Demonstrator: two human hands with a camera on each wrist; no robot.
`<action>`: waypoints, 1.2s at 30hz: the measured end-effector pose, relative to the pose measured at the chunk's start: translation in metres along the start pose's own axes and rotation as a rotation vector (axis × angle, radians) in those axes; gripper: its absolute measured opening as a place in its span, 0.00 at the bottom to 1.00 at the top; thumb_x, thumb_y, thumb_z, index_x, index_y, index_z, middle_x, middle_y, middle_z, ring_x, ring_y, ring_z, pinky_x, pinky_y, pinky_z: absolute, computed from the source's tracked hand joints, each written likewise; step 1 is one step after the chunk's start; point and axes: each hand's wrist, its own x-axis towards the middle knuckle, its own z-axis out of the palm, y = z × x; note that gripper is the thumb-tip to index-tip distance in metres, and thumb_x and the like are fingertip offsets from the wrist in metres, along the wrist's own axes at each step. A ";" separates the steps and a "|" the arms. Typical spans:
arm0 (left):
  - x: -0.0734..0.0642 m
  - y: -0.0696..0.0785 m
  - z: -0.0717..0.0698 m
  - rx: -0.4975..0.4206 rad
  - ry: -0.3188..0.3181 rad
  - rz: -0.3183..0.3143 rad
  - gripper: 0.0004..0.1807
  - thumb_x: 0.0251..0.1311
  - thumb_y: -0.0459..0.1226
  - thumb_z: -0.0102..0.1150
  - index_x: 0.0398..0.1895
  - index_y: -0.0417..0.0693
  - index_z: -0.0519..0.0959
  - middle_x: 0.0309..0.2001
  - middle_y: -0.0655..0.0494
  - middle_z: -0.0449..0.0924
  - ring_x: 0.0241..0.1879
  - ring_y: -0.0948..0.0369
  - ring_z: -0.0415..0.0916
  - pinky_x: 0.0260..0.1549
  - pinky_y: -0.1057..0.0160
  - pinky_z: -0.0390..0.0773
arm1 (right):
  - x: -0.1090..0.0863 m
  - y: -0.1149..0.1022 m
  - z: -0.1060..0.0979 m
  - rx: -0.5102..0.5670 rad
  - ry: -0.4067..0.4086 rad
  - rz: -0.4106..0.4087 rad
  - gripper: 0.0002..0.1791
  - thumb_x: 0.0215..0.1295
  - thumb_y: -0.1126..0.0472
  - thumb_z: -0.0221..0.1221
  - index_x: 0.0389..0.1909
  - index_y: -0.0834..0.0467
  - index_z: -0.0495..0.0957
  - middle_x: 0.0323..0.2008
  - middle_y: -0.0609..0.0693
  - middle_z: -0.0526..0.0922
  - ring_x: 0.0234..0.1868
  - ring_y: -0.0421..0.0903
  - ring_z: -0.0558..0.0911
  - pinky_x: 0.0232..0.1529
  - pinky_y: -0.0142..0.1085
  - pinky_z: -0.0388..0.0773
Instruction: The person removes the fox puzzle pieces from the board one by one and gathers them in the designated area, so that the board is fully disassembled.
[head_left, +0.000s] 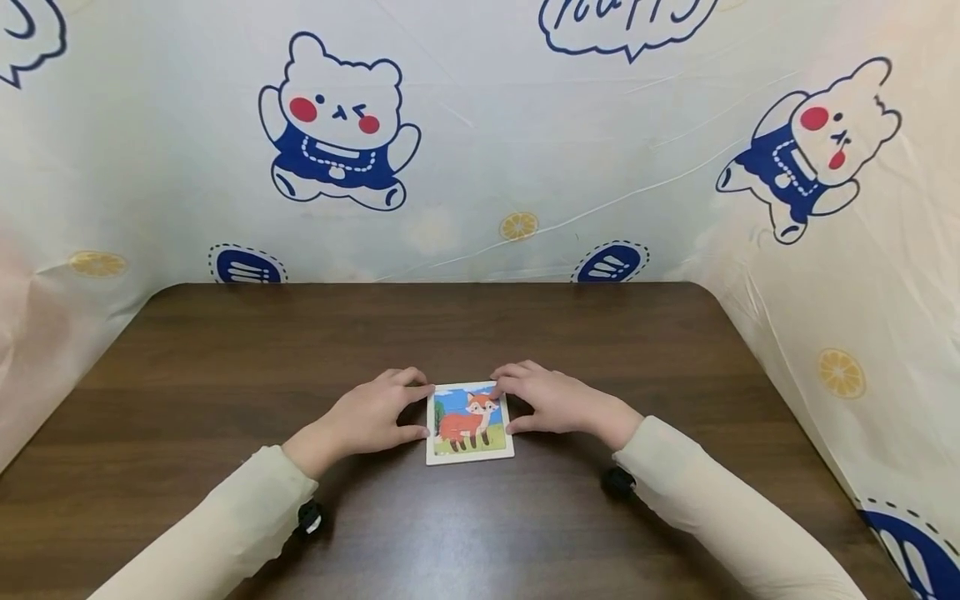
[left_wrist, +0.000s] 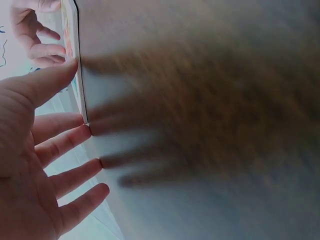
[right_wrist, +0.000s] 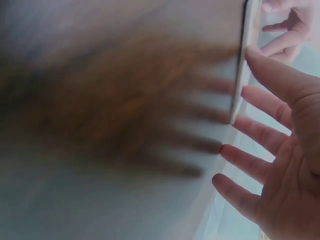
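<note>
A square fox picture board (head_left: 467, 429) with a white border lies flat on the brown table, showing an orange fox on grass under a blue sky. My left hand (head_left: 371, 414) touches its left edge with thumb and fingertips. On the opposite side, my right hand (head_left: 558, 402) has its thumb at the right edge and a fingertip over the top right corner. Both wrist views show extended, spread fingers, the left hand (left_wrist: 30, 150) and the right hand (right_wrist: 285, 150) each meeting the board's thin edge. Some outer fingertips reach past the board's corner.
The wooden table (head_left: 480, 325) has rounded far corners. Behind and beside it hangs a pale cloth (head_left: 480, 125) printed with bears and orange slices. A small black device (head_left: 309, 518) sits under the left sleeve, another black device (head_left: 618, 482) under the right.
</note>
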 end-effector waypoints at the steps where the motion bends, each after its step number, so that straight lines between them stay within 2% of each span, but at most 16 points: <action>1: -0.001 0.000 0.000 -0.002 -0.004 -0.006 0.34 0.57 0.52 0.69 0.64 0.44 0.77 0.59 0.50 0.75 0.58 0.50 0.73 0.50 0.50 0.81 | 0.001 -0.001 0.000 0.004 0.000 -0.002 0.28 0.64 0.45 0.65 0.62 0.49 0.76 0.71 0.50 0.68 0.71 0.52 0.66 0.64 0.56 0.72; 5: -0.003 0.001 0.001 -0.007 -0.025 -0.033 0.39 0.56 0.57 0.67 0.67 0.44 0.74 0.63 0.48 0.74 0.62 0.50 0.73 0.54 0.48 0.80 | 0.007 -0.007 -0.002 0.022 0.020 -0.042 0.25 0.65 0.49 0.65 0.61 0.51 0.77 0.69 0.51 0.70 0.70 0.52 0.67 0.66 0.53 0.71; 9: -0.005 0.002 0.001 -0.025 -0.066 -0.065 0.47 0.55 0.63 0.65 0.71 0.43 0.68 0.71 0.46 0.68 0.71 0.47 0.66 0.60 0.45 0.76 | 0.020 -0.017 -0.005 0.043 0.053 -0.095 0.24 0.64 0.52 0.66 0.60 0.54 0.78 0.64 0.51 0.73 0.66 0.52 0.68 0.67 0.47 0.71; 12: -0.005 0.003 0.001 -0.034 -0.094 -0.073 0.51 0.54 0.65 0.63 0.74 0.43 0.65 0.75 0.47 0.62 0.74 0.46 0.60 0.60 0.44 0.75 | 0.030 -0.024 -0.006 0.044 0.064 -0.103 0.24 0.65 0.52 0.66 0.60 0.54 0.78 0.59 0.50 0.75 0.62 0.50 0.69 0.65 0.45 0.72; 17: -0.005 0.003 0.003 -0.038 -0.119 -0.083 0.52 0.55 0.66 0.62 0.76 0.47 0.61 0.77 0.51 0.58 0.77 0.48 0.55 0.59 0.41 0.76 | 0.047 -0.034 -0.005 0.035 0.034 -0.103 0.23 0.65 0.52 0.65 0.59 0.53 0.79 0.54 0.48 0.76 0.55 0.47 0.68 0.57 0.40 0.74; 22: -0.005 0.001 0.003 -0.033 -0.123 -0.087 0.52 0.54 0.66 0.62 0.76 0.47 0.62 0.77 0.51 0.59 0.76 0.47 0.55 0.59 0.41 0.75 | 0.059 -0.039 -0.001 0.035 0.001 -0.084 0.20 0.65 0.52 0.65 0.57 0.53 0.80 0.51 0.47 0.77 0.51 0.44 0.67 0.51 0.36 0.75; 30: -0.005 -0.002 0.002 -0.030 -0.117 -0.084 0.52 0.53 0.67 0.62 0.74 0.47 0.64 0.76 0.50 0.61 0.75 0.46 0.58 0.59 0.42 0.76 | 0.069 -0.043 0.002 0.091 0.007 -0.059 0.16 0.65 0.57 0.65 0.53 0.57 0.80 0.49 0.50 0.77 0.50 0.46 0.68 0.51 0.38 0.74; 36: -0.006 -0.003 0.002 -0.030 -0.107 -0.087 0.52 0.52 0.67 0.63 0.74 0.48 0.64 0.76 0.51 0.61 0.75 0.48 0.58 0.58 0.42 0.76 | 0.074 -0.048 0.001 0.075 -0.002 -0.062 0.14 0.65 0.60 0.65 0.50 0.59 0.79 0.48 0.52 0.77 0.50 0.47 0.69 0.53 0.39 0.73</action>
